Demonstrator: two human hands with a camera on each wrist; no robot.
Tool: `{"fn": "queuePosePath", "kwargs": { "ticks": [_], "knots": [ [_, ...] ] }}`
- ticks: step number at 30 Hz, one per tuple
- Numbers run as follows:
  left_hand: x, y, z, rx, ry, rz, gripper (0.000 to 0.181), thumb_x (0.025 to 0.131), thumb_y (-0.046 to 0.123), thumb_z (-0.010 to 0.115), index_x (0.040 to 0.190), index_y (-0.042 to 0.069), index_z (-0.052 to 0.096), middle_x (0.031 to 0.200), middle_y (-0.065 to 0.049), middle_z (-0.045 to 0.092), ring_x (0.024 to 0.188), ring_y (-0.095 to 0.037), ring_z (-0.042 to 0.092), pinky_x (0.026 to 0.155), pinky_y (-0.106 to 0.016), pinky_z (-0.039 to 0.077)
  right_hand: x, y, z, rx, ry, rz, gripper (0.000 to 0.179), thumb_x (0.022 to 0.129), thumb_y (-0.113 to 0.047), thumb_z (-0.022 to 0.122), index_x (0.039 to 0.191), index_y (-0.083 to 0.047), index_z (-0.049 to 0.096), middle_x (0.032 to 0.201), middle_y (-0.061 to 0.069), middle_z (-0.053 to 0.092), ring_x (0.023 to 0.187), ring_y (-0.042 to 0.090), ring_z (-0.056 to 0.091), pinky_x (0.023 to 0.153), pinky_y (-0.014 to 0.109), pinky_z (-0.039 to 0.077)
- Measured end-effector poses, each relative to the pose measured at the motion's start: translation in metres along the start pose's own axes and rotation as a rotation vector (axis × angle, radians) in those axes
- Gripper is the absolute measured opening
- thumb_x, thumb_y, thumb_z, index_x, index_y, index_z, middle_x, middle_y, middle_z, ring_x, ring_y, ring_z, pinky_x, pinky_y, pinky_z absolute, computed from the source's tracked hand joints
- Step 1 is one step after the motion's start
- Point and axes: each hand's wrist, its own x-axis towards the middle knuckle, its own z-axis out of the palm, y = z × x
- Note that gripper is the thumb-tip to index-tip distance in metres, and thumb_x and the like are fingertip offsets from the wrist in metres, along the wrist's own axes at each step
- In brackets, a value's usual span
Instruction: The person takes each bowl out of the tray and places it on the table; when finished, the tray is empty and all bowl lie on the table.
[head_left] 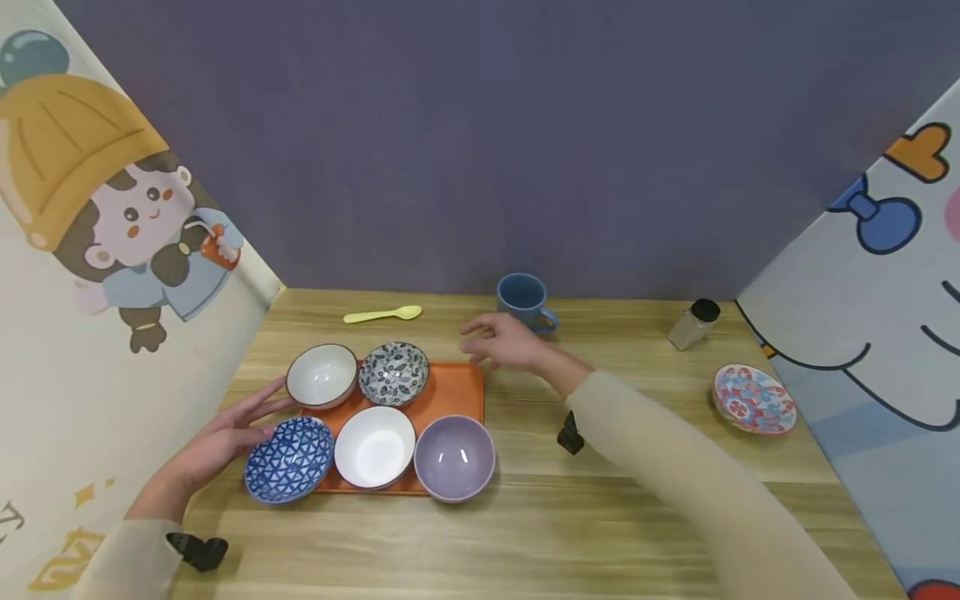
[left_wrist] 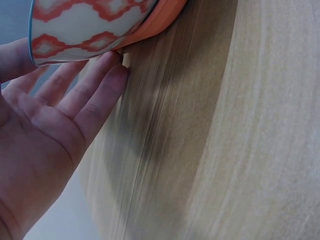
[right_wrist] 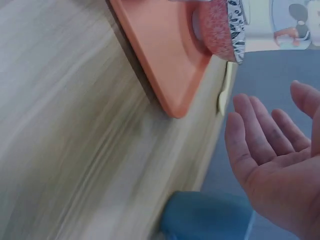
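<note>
My left hand (head_left: 217, 442) is at the tray's left side, its fingers extended. Its thumb overlaps the rim of a blue-and-white patterned bowl (head_left: 290, 460), and the other fingers reach toward a white bowl (head_left: 322, 377) with a dark rim. The left wrist view shows the fingertips by the lower wall of a red-patterned bowl (left_wrist: 87, 30). My right hand (head_left: 510, 342) hovers in front of the blue mug (head_left: 521, 292), palm empty and fingers loosely bent. An orange tray (head_left: 459, 387) bears these bowls, a leaf-patterned bowl (head_left: 393, 374), another white bowl (head_left: 375, 447) and a purple bowl (head_left: 454, 458).
Behind the tray lies a yellow spoon (head_left: 383, 314). A glass jar (head_left: 693, 323) with a black lid leans at the back right, near a red-and-blue patterned bowl (head_left: 753, 399). A dark back wall (head_left: 480, 150) and printed side panels enclose the wooden table (head_left: 600, 525).
</note>
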Motion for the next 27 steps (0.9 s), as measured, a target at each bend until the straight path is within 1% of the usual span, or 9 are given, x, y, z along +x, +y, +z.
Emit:
{"fn": "queuePosePath", "kwargs": {
  "ticks": [1, 4, 8, 12, 16, 18, 23, 25, 27],
  "knots": [
    [0.0, 0.001, 0.0, 0.0, 0.001, -0.001, 0.074, 0.105, 0.01, 0.05, 0.167, 0.026, 0.012, 0.163, -0.03, 0.028, 0.127, -0.013, 0.06, 0.091, -0.03, 0.055, 0.004, 0.002, 0.003, 0.004, 0.0, 0.007, 0.043, 0.098, -0.024, 0.069, 0.138, -0.009, 0.062, 0.12, 0.016, 0.074, 0.108, 0.04, 0.071, 0.088, 0.057, 0.057],
    [0.001, 0.003, 0.001, -0.003, 0.002, -0.002, 0.075, 0.104, 0.009, 0.05, 0.167, 0.025, 0.012, 0.163, -0.03, 0.028, 0.13, -0.023, 0.059, 0.092, -0.032, 0.056, 0.016, 0.007, 0.01, 0.007, -0.014, 0.029, 0.047, 0.098, -0.027, 0.07, 0.14, -0.008, 0.06, 0.12, 0.016, 0.074, 0.109, 0.04, 0.071, 0.09, 0.059, 0.056],
    [0.001, 0.003, 0.0, -0.004, 0.002, -0.013, 0.076, 0.104, 0.008, 0.05, 0.167, 0.025, 0.011, 0.163, -0.029, 0.029, 0.136, -0.043, 0.052, 0.094, -0.037, 0.056, 0.028, 0.013, 0.022, -0.023, -0.044, 0.021, 0.051, 0.098, -0.028, 0.07, 0.141, -0.004, 0.059, 0.117, 0.02, 0.074, 0.104, 0.04, 0.073, 0.085, 0.057, 0.057],
    [0.001, 0.002, 0.0, -0.009, 0.001, -0.017, 0.076, 0.104, 0.009, 0.051, 0.167, 0.025, 0.012, 0.163, -0.028, 0.029, 0.135, -0.038, 0.054, 0.095, -0.037, 0.056, 0.034, 0.013, 0.036, -0.056, -0.036, 0.024, 0.047, 0.097, -0.028, 0.07, 0.136, -0.003, 0.063, 0.11, 0.018, 0.075, 0.095, 0.038, 0.074, 0.078, 0.05, 0.06],
    [0.002, 0.001, 0.001, -0.019, 0.002, -0.012, 0.076, 0.104, 0.009, 0.051, 0.167, 0.026, 0.012, 0.163, -0.029, 0.029, 0.133, -0.026, 0.057, 0.094, -0.032, 0.055, 0.036, 0.011, 0.046, -0.05, -0.056, 0.074, 0.043, 0.098, -0.027, 0.069, 0.134, -0.004, 0.063, 0.109, 0.018, 0.075, 0.097, 0.037, 0.074, 0.079, 0.048, 0.061],
    [0.002, 0.001, 0.001, -0.013, 0.002, -0.008, 0.075, 0.104, 0.01, 0.05, 0.167, 0.026, 0.012, 0.163, -0.029, 0.029, 0.135, -0.032, 0.054, 0.094, -0.033, 0.056, 0.038, 0.012, 0.05, -0.048, -0.076, 0.085, 0.043, 0.099, -0.027, 0.068, 0.135, -0.004, 0.062, 0.109, 0.019, 0.076, 0.1, 0.037, 0.074, 0.081, 0.049, 0.061],
    [0.001, 0.001, 0.001, 0.003, 0.008, -0.011, 0.075, 0.104, 0.01, 0.05, 0.167, 0.027, 0.011, 0.163, -0.028, 0.03, 0.139, -0.054, 0.043, 0.096, -0.045, 0.057, 0.044, 0.012, 0.055, -0.086, -0.093, 0.07, 0.048, 0.099, -0.031, 0.066, 0.139, -0.005, 0.06, 0.11, 0.017, 0.075, 0.1, 0.036, 0.074, 0.08, 0.05, 0.06],
    [0.001, 0.002, 0.001, -0.002, 0.007, -0.014, 0.075, 0.104, 0.01, 0.05, 0.167, 0.026, 0.012, 0.163, -0.028, 0.03, 0.138, -0.051, 0.046, 0.096, -0.045, 0.057, 0.046, 0.012, 0.056, -0.109, -0.097, 0.062, 0.049, 0.1, -0.032, 0.066, 0.141, -0.007, 0.059, 0.11, 0.015, 0.074, 0.097, 0.035, 0.073, 0.079, 0.049, 0.061],
    [0.0, 0.002, 0.001, -0.012, 0.004, -0.015, 0.075, 0.104, 0.01, 0.051, 0.167, 0.026, 0.012, 0.163, -0.029, 0.029, 0.135, -0.041, 0.053, 0.095, -0.041, 0.057, 0.048, 0.012, 0.059, -0.118, -0.11, 0.062, 0.05, 0.1, -0.032, 0.064, 0.143, -0.008, 0.057, 0.11, 0.015, 0.074, 0.096, 0.034, 0.073, 0.078, 0.048, 0.061]
  ]
}}
